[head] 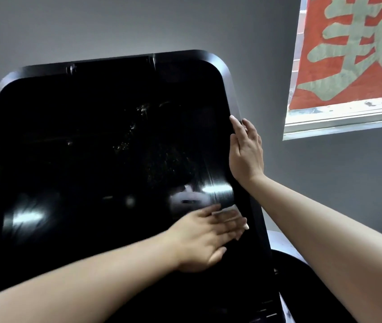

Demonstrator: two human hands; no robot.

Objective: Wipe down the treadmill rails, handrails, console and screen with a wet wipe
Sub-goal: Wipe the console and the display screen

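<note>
A plain grey wall (pixel 92 26) fills the background, evenly lit and bare across the top and left of the view. In the upper right corner a window (pixel 348 117) with a pale, scuffed frame is set into that wall, and an orange-red banner (pixel 339 66) printed with a large pale grey-green character hangs across its pane, covering most of the glass down to just above the lower frame. Low at the right edge, below the window, a pale flat ledge or floor patch (pixel 281 241) shows against the wall, too blurred to tell which.
</note>
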